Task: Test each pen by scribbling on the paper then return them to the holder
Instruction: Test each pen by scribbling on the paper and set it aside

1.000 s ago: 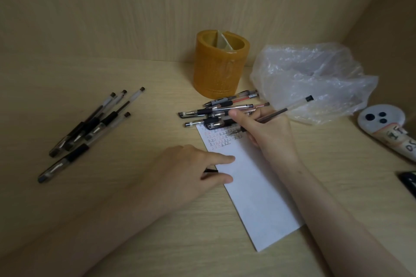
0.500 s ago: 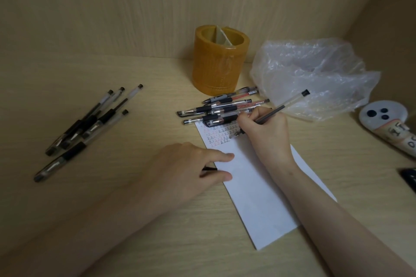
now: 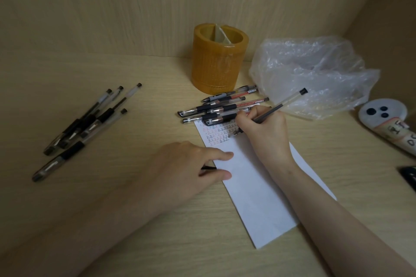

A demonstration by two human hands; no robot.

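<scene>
My right hand (image 3: 263, 132) grips a clear-barrelled pen (image 3: 283, 103) with its tip on the white paper (image 3: 254, 186), among rows of small red and black marks near the paper's top. My left hand (image 3: 184, 168) presses the paper's left edge and holds a small black pen cap (image 3: 209, 167) between thumb and finger. The amber pen holder (image 3: 219, 63) stands behind the paper, with no pens showing in it. Several pens (image 3: 225, 108) lie heaped between holder and paper. Another group of several pens (image 3: 87, 126) lies at the left.
A crumpled clear plastic bag (image 3: 315, 74) sits right of the holder, close behind my right hand. A white printed object (image 3: 391, 123) lies at the far right, with a dark item (image 3: 408, 175) at the right edge. Wooden walls close the back and right.
My right hand has shifted slightly along the marks while writing, and the pen's tail has swung a little. The left hand keeps still on the paper.
</scene>
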